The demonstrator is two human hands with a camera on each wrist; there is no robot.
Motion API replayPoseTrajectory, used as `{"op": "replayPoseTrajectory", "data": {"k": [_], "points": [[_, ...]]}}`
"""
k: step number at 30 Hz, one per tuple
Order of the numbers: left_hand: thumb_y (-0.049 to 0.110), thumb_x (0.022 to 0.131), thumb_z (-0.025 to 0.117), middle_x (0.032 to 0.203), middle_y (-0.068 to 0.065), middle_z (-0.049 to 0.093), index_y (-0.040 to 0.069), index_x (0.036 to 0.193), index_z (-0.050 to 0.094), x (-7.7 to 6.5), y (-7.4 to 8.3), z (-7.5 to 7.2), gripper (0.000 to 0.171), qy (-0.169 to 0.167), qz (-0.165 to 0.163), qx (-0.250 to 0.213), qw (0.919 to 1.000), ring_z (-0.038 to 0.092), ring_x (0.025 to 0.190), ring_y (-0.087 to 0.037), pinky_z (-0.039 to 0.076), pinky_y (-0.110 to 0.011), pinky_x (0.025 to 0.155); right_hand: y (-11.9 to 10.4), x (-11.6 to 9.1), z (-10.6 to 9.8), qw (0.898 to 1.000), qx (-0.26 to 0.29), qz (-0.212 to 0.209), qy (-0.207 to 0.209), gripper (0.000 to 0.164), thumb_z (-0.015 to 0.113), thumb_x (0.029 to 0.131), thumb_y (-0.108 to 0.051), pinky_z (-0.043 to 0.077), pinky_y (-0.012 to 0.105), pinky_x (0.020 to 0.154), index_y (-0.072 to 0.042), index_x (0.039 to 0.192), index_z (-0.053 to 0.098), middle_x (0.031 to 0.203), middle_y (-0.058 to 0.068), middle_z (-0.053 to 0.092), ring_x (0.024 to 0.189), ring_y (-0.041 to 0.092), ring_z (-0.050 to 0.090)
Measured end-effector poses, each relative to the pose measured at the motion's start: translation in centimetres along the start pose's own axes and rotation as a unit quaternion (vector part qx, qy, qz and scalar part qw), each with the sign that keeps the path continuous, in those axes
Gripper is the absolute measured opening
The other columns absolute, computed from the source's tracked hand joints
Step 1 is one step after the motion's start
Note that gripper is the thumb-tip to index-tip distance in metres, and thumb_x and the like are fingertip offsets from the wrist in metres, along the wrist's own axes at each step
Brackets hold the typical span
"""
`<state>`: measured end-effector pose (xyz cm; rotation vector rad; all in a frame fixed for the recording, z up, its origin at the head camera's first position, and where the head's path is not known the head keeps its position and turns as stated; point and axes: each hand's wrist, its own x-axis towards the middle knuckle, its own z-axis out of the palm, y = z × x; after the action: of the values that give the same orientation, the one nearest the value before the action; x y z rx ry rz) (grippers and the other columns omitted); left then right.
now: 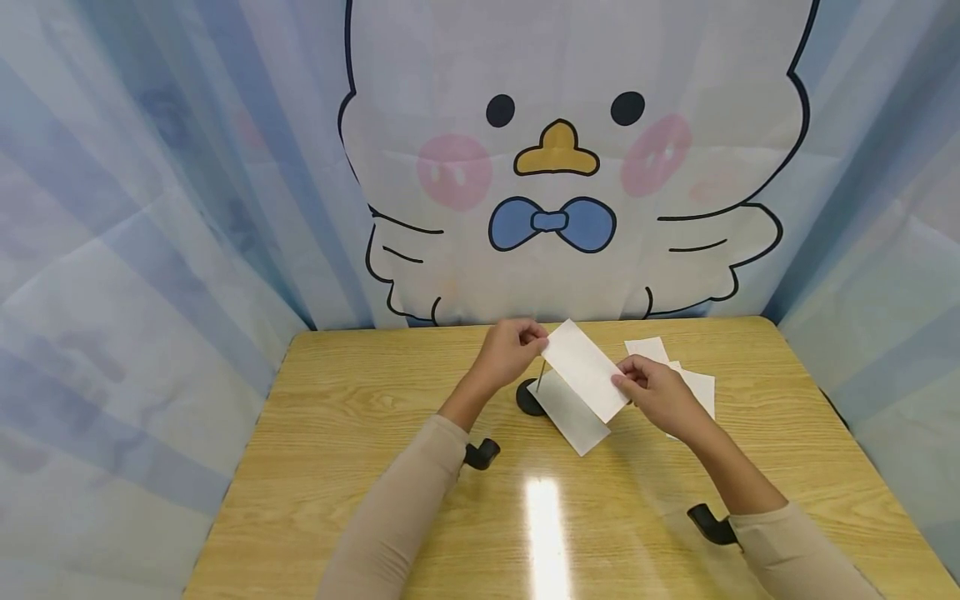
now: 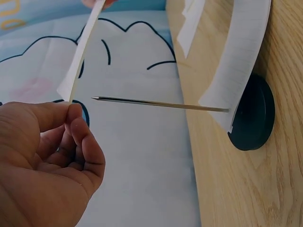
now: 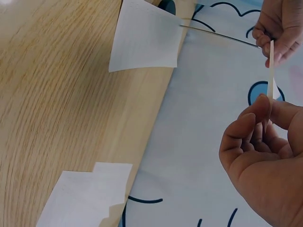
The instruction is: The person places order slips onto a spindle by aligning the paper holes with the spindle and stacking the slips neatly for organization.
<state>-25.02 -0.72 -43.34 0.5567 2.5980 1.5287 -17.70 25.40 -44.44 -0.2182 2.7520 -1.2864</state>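
Both hands hold up one white paper slip [image 1: 585,371] above the table. My left hand [image 1: 512,354] pinches its left corner between thumb and forefinger. At the opposite end, my right hand [image 1: 660,390] pinches the slip's right edge. Below it stands a paper spike, a thin pointed metal rod [image 2: 156,103] on a round black base [image 2: 258,113]. Another white slip [image 1: 573,417] is pierced near one end by the rod and lies low against the base. The rod's sharp tip points up near the left hand, beneath the held slip.
More white paper slips [image 1: 697,390] lie overlapping on the wooden table [image 1: 360,392], to the right behind the right hand. A curtain with a cartoon bird [image 1: 558,275] hangs along the table's far edge. Black wrist mounts [image 1: 482,454] show by both sleeves.
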Motion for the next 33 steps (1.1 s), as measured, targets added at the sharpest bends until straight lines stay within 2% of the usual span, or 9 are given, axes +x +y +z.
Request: {"op": "replayPoseTrajectory", "data": {"k": [13, 19, 27, 33], "points": [[0.016, 0.103, 0.066, 0.093, -0.003, 0.070, 0.008, 0.106, 0.075, -0.1, -0.8, 0.6, 0.012, -0.007, -0.013, 0.020, 0.9997, 0.061, 0.082, -0.013, 0.053, -0.024, 0.072, 0.5, 0.1, 0.6, 1.000, 0.002, 0.006, 0.000, 0.021, 0.059, 0.107, -0.020, 0.048, 0.026, 0.062, -0.001, 0.113, 0.065, 0.091, 0.008, 0.067, 0.077, 0.017, 0.058], [0.016, 0.103, 0.066, 0.093, -0.004, 0.070, 0.007, 0.107, 0.075, -0.1, -0.9, 0.7, 0.013, -0.005, -0.021, 0.020, 0.9996, 0.061, 0.082, -0.013, 0.053, -0.025, 0.072, 0.7, 0.3, 0.8, 1.000, 0.000, 0.002, 0.000, 0.020, 0.060, 0.106, -0.019, 0.048, 0.026, 0.062, 0.000, 0.112, 0.065, 0.092, 0.008, 0.068, 0.081, 0.024, 0.061], [0.015, 0.103, 0.066, 0.093, -0.003, 0.070, 0.007, 0.107, 0.075, -0.3, -1.0, 0.8, 0.012, -0.004, -0.019, 0.020, 0.9996, 0.062, 0.081, -0.012, 0.053, -0.024, 0.072, 1.0, 0.3, 1.0, 1.000, -0.004, 0.001, 0.000, 0.019, 0.060, 0.106, -0.018, 0.049, 0.026, 0.063, 0.000, 0.112, 0.065, 0.094, 0.009, 0.068, 0.081, 0.020, 0.061], [0.015, 0.103, 0.066, 0.095, -0.005, 0.071, 0.007, 0.107, 0.075, -0.4, -1.1, 0.8, 0.012, 0.000, -0.021, 0.013, 0.9997, 0.062, 0.082, -0.014, 0.054, -0.026, 0.072, 0.9, 0.3, 1.0, 1.000, -0.006, -0.002, 0.002, 0.019, 0.060, 0.106, -0.018, 0.049, 0.026, 0.063, -0.001, 0.112, 0.065, 0.093, 0.008, 0.068, 0.082, 0.024, 0.062]]}}
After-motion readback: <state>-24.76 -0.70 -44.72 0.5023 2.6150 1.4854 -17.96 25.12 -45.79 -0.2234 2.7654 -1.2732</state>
